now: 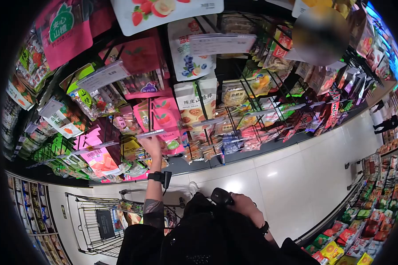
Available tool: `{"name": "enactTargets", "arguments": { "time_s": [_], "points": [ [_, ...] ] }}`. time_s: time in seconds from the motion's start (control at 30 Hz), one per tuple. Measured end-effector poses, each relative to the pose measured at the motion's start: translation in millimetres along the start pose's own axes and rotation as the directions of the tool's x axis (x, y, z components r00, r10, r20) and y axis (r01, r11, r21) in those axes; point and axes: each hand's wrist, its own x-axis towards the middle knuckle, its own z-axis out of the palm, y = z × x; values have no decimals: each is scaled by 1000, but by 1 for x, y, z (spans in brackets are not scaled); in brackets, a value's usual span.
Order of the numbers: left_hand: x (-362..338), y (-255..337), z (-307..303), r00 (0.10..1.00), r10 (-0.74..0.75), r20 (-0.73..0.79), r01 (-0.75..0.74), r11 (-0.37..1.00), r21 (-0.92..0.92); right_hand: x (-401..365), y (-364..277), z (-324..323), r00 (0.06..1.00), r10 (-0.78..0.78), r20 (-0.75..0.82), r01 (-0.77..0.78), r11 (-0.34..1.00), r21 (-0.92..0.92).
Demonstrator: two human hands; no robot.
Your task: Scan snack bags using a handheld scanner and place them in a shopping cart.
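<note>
The left hand [151, 145] is stretched up to the snack rack [247, 90]. Its fingers rest on a white tag [151, 133] and the bottom of a pink bag [166, 117] just above them. I cannot tell if the fingers pinch the tag or only touch it. The right hand [243, 204] is low and close to the body, well apart from the other hand. It is wrapped around a black scanner [221, 195].

The bags hang packed tight around the raised hand. I think a tug on one could knock its neighbours off their hooks and onto the white floor [287, 176]. The tag is thin and might bend or slide off its rail if pushed hard. The scanner is held in one hand only, so it could slip.

The pink bag is flat and shiny, with red fruit pictures on it. It looks light and crinkly. The tag is a narrow white strip.

A wire cart [93, 221] stands below the left hand.
</note>
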Motion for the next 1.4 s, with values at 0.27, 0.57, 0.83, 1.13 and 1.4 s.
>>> {"name": "enactTargets", "arguments": {
  "time_s": [0.27, 0.57, 0.83, 1.13, 1.4],
  "points": [
    [-116, -35, -57, 983, -27, 179, 47, 993, -108, -32, 53, 28, 985, -106, 135, 110, 994, -21],
    [-241, -160, -238, 241, -464, 852, 343, 862, 373, -23, 47, 30, 942, -197, 274, 223, 972, -70],
    [-366, -290, -409, 255, -868, 425, 521, 494, 696, 0, 5, 56, 906, -249, 341, 288, 955, -69],
    [-393, -302, -462, 396, -871, 290, 673, 490, 554, 25, -73, 133, 808, -289, 514, 441, 875, -200],
    [-412, -382, -484, 429, -883, 192, 778, 469, 418, 18, -142, 204, 686, -300, 662, 571, 786, -236]
  ]
}}
